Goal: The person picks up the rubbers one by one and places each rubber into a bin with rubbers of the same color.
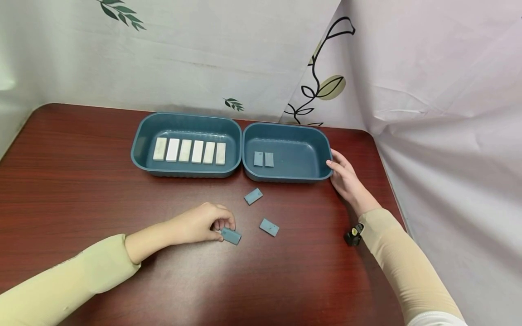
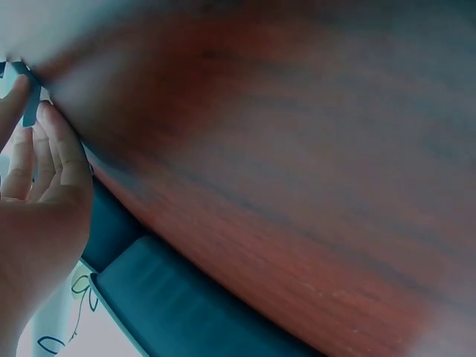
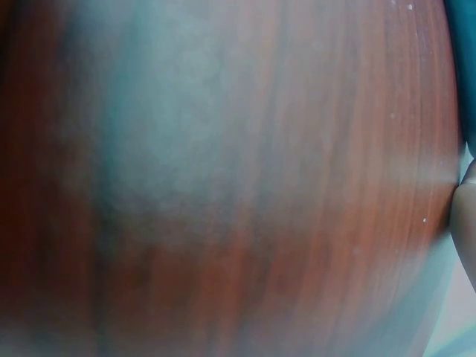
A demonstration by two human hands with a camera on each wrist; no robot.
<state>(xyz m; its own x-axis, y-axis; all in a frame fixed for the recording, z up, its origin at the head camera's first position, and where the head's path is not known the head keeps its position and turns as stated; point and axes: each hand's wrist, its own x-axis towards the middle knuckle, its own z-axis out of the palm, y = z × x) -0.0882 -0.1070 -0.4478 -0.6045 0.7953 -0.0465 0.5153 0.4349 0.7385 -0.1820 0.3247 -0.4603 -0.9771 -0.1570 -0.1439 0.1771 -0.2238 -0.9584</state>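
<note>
My left hand (image 1: 204,222) pinches a small blue-grey rectangular tile (image 1: 231,236) between thumb and fingers, low over the table. In the left wrist view the same tile (image 2: 32,100) stands edge-on between thumb and fingertips. Two similar tiles lie on the wood: one tile (image 1: 253,196) just in front of the bins, another tile (image 1: 269,227) right of my left hand. My right hand (image 1: 344,176) grips the right end of the right blue bin (image 1: 285,179), thumb over its rim. Inside that bin, two blue-grey tiles (image 1: 258,159) lie side by side at the left.
A second blue bin (image 1: 187,173) stands against the first one's left side, with several white and cream blocks (image 1: 185,151) in a row. Both bins sit near the back edge of the dark red wooden table (image 1: 81,181). White patterned cloth (image 1: 183,59) hangs behind.
</note>
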